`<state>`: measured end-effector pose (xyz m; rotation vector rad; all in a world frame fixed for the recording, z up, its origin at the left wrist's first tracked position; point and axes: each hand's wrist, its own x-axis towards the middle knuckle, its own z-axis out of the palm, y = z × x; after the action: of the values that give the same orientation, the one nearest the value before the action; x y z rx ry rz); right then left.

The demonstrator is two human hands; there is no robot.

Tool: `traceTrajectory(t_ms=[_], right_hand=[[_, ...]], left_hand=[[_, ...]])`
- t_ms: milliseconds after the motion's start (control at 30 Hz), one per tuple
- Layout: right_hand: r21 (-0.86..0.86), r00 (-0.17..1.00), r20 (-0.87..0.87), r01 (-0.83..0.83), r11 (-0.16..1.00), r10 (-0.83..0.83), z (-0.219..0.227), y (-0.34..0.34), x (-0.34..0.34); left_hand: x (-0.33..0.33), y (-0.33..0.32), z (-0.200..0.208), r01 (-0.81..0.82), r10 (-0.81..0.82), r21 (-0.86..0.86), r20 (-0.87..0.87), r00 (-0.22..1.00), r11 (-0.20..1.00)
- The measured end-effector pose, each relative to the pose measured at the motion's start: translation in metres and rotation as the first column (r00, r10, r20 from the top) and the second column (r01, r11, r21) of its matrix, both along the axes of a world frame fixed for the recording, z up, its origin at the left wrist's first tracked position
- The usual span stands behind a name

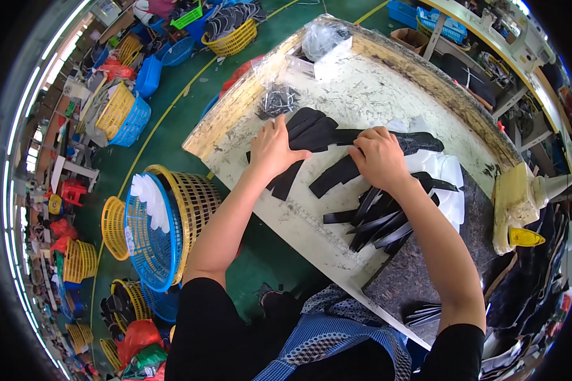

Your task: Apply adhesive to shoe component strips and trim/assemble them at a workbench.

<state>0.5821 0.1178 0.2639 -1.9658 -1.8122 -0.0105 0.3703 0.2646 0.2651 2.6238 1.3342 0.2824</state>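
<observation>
On the worn white tabletop (279,209), my left hand (272,149) rests against a fanned stack of black flat cut pieces (310,129). Its thumb sticks out to the right, apart from the fingers. My right hand (380,157) has its fingers curled down over black strips (337,174) just right of that stack; its fingertips are partly hidden. Beyond its knuckles more dark strips (419,141) extend to the right. Under my right forearm lies a loose heap of shiny black strips (368,219), beside white plastic sheeting (450,174).
A scuffed wooden rim (419,60) borders the table's far side, with clear plastic bags (321,41) in its corner. At the right stands a cream machine part (515,197). Stacked yellow and blue baskets (194,203) stand left of the table on the green floor.
</observation>
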Motion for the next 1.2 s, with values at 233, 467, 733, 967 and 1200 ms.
traceTrajectory(t_ms=[233,467,733,967,1200], right_hand=[[0.020,1.000,0.011,-0.008,1.000,0.008,-0.002,0.001,0.001],[0.032,0.994,0.095,-0.049,0.998,0.046,0.002,0.000,-0.002],[0.033,0.052,-0.998,-0.117,0.993,0.039,0.086,-0.049,-0.030],[-0.062,-0.304,-0.950,-0.051,0.997,-0.074,0.086,-0.185,-0.056],[0.204,-0.106,-0.968,0.192,0.960,0.227,0.070,-0.332,-0.053]], left_hand=[[-0.011,0.012,0.003,0.050,-0.042,-0.251,0.036,0.998,0.967],[-0.036,0.006,0.006,0.149,0.114,-0.511,0.447,0.887,0.847],[-0.042,-0.107,0.075,0.599,0.398,-0.794,0.583,0.708,0.098],[-0.022,-0.256,0.029,0.628,0.512,-0.294,0.385,0.768,-0.721],[0.037,-0.340,0.022,0.363,0.192,-0.232,0.537,0.821,-0.902]])
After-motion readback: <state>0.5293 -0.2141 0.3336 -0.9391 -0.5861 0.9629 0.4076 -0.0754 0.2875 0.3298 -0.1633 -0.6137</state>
